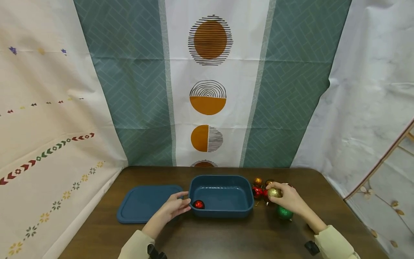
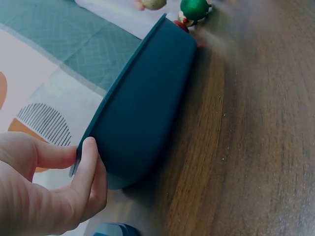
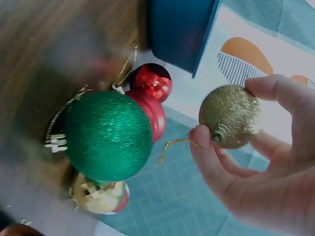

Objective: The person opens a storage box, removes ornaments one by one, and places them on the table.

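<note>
A blue rectangular container [image 1: 221, 213] stands on the table with one red bauble [image 1: 198, 204] inside its near left corner. My left hand [image 1: 176, 205] pinches the container's left rim between thumb and fingers, as the left wrist view shows. To the right of the container, my right hand [image 1: 289, 197] grips a glittery gold bauble [image 3: 230, 117], a gold string hanging from it. The held bauble is raised above a group of other ornaments. Below and beside that hand lies a large green bauble [image 3: 109, 136], with shiny red baubles [image 3: 151, 82] and a faceted gold bauble [image 3: 101, 194] close by.
A flat blue lid [image 1: 147, 204] lies on the table left of the container. A small orange-gold bauble [image 1: 257, 181] sits near the container's right back corner. The dark wooden table [image 1: 210, 235] ends at patterned cloth hangings [image 1: 142, 90] at the back and sides.
</note>
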Demonstrator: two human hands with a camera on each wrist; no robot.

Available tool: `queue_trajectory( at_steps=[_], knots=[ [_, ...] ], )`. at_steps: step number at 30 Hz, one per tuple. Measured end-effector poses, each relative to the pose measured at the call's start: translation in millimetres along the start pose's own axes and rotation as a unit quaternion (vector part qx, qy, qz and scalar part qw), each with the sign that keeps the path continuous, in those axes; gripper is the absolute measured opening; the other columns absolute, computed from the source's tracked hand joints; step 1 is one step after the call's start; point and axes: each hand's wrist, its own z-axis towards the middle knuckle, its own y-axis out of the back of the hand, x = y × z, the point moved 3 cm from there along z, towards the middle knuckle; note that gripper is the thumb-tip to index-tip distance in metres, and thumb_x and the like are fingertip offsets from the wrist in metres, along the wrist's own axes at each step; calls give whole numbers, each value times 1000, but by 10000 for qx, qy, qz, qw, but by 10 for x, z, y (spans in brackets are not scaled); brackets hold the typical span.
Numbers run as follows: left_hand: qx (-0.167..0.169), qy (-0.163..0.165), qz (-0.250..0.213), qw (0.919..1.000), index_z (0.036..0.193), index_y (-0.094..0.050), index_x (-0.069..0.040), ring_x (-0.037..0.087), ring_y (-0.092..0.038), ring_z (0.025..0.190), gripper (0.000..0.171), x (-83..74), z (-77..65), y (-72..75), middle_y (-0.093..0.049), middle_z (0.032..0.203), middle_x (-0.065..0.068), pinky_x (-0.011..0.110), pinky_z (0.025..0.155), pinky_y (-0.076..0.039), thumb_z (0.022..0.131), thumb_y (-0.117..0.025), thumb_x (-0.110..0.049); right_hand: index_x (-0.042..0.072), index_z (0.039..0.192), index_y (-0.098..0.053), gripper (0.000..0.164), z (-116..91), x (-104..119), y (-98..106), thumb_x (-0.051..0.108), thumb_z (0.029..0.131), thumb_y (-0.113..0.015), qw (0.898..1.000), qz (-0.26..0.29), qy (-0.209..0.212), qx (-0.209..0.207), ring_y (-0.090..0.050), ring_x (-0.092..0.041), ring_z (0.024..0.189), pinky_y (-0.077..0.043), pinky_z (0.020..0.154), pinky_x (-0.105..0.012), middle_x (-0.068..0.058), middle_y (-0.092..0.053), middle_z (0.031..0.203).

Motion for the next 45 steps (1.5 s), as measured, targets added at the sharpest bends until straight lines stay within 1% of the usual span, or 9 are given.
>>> queue_trajectory(
  at_steps=[4, 11, 18, 24, 29, 33, 36, 40, 45],
  knots=[
    [6, 32, -99, 9999, 143, -39, 2, 12, -63, 75, 55, 3, 7, 8, -57, 95, 12, 29, 77, -59, 93, -61, -5, 14, 110, -67, 30, -25, -27, -57, 9, 81, -72, 9992, 26, 236, 309, -56, -12, 83, -46, 68, -25, -8, -68, 113],
    [10, 60, -83, 9999, 142, -40, 3, 12, -63, 75, 54, 19, -10, -1, -58, 96, 13, 28, 77, -59, 93, -61, -4, 10, 101, -69, 30, -37, -38, -238, 5, 72, -74, 9956, -395, 568, 639, -60, -17, 88, -50, 71, -29, -3, -70, 101],
    [82, 75, -110, 9999, 143, -39, 2, 12, -64, 76, 55, 2, 1, 1, -58, 98, 13, 27, 77, -59, 94, -61, -6, 7, 96, -70, 29, -16, -76, -382, 2, 68, -75, 9915, -771, 566, 882, -59, -15, 85, -49, 68, -30, -3, -69, 95],
    [93, 83, -136, 9998, 142, -40, 3, 11, -64, 75, 54, -2, -23, -3, -58, 98, 14, 28, 77, -59, 93, -61, -6, 7, 93, -70, 27, -21, -88, -417, 3, 67, -78, 9894, -1079, 585, 775, -60, -15, 80, -49, 63, -30, -3, -69, 90],
    [126, 93, -176, 9997, 142, -39, 2, 11, -64, 75, 54, 2, -10, -3, -59, 97, 13, 27, 76, -59, 94, -60, -5, 7, 92, -70, 28, -25, -75, -409, 1, 65, -75, 9889, -1151, 610, 714, -58, -13, 78, -48, 63, -28, -3, -69, 89],
    [151, 75, -196, 9997, 143, -38, 3, 11, -64, 75, 54, 10, -3, 1, -58, 98, 13, 27, 77, -59, 94, -60, -5, 6, 94, -69, 31, -37, -53, -397, 1, 63, -74, 9899, -1135, 460, 711, -59, -16, 80, -49, 65, -31, -5, -69, 92],
    [175, 76, -225, 9996, 143, -38, 4, 11, -64, 75, 55, 14, -2, 2, -58, 98, 13, 26, 76, -59, 94, -60, -5, 7, 93, -69, 31, -31, -52, -393, 1, 63, -74, 9898, -1178, 504, 629, -61, -19, 83, -51, 66, -34, -6, -68, 92],
    [154, 98, -248, 9995, 143, -38, 3, 11, -65, 75, 55, 13, 2, 3, -58, 97, 12, 26, 76, -59, 94, -61, -5, 8, 91, -69, 27, -14, -42, -378, 3, 65, -74, 9891, -1252, 605, 492, -62, -19, 81, -52, 67, -34, -5, -68, 89],
    [97, 104, -247, 9996, 142, -40, 3, 12, -65, 76, 54, 13, 9, 7, -58, 98, 13, 27, 76, -59, 93, -61, -6, 8, 91, -69, 20, 8, -13, -355, 5, 71, -74, 9902, -1230, 530, 395, -63, -20, 83, -54, 69, -36, -6, -68, 89]
  ],
)
